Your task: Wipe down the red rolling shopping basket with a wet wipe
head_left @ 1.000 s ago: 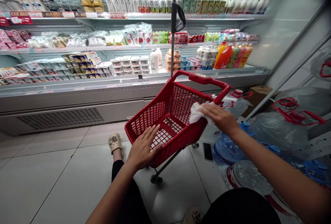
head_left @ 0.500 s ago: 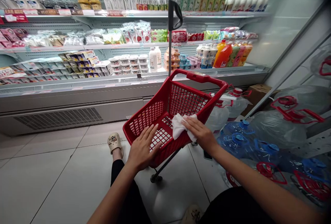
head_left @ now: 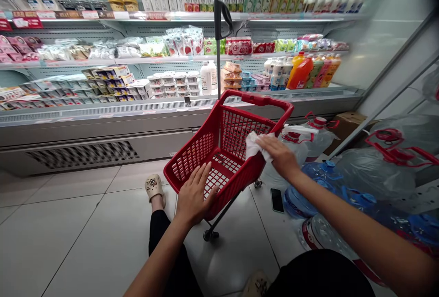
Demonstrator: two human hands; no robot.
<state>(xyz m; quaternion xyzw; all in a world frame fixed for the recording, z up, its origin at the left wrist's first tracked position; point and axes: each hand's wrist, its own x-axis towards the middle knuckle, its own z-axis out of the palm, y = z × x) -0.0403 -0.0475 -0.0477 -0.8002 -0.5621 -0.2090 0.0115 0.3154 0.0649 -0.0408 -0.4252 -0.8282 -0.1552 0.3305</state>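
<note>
A red plastic shopping cart (head_left: 192, 150) with a latticed basket stands in front of me, its handle toward the back right. My right hand (head_left: 277, 151) presses a crumpled white cloth or tissue (head_left: 253, 145) over the cart's right rim, near the handle end. At the near rim, my left hand (head_left: 196, 196) rests with its fingers stretched out flat and nothing held in it. The basket's mesh floor shows between the two hands.
Behind the cart runs a refrigerated shelf (head_left: 103, 121) stocked with dairy and drinks. Large water bottles (head_left: 317, 173) crowd the right side. A phone (head_left: 277, 200) lies on the tiled floor beside the cart. My clog-clad foot (head_left: 154, 185) is left of the cart.
My right hand has slid the white cloth up along the right rim, away from me and toward the handle. My left hand stays at the near rim. The phone is more exposed.
</note>
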